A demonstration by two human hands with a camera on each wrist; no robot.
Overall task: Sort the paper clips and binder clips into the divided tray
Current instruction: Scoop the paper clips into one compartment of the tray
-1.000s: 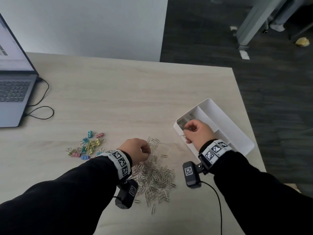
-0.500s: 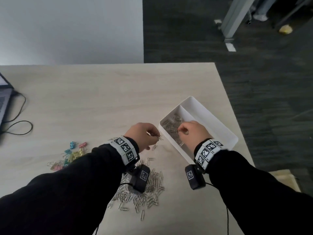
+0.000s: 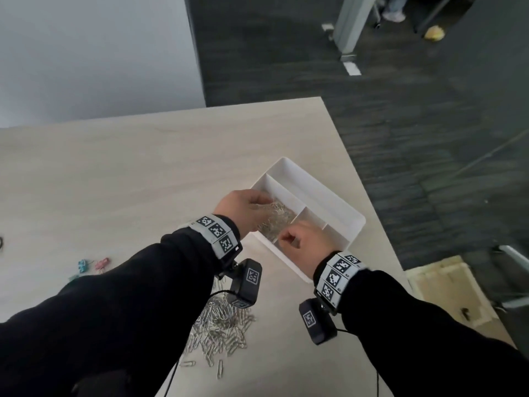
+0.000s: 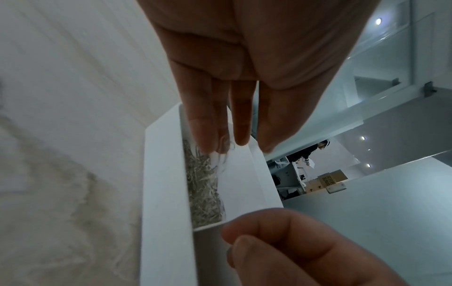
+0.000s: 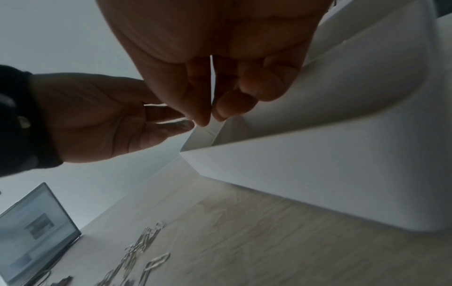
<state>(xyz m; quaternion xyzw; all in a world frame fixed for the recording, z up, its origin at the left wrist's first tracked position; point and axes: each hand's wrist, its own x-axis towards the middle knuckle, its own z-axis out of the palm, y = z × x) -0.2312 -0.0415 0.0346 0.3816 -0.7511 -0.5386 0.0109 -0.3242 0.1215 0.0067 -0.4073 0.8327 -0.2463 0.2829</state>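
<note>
Pale wooden table (image 3: pixel 143 173): divided tray (image 3: pixel 329 202) lying diagonally; left hand (image 3: pixel 243 207) fingers straight, released, right hand (image 3: pixel 303 245) clenched, contents hidden.

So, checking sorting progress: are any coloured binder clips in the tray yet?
No: the tray holds only silver paper clips; the coloured binder clips lie on the table.

Both arms wear long black sleeves (image 3: pixel 114 296) reaching the wrists. Each wrist carries a grey band (image 3: pixel 216 233) printed with 3 visible black-and-white square code markers. Under each band hangs a small black camera box (image 3: pixel 246 283) bearing 1 similar marker, with a thin black cable (image 3: pixel 376 379) trailing back along the forearm.
</note>
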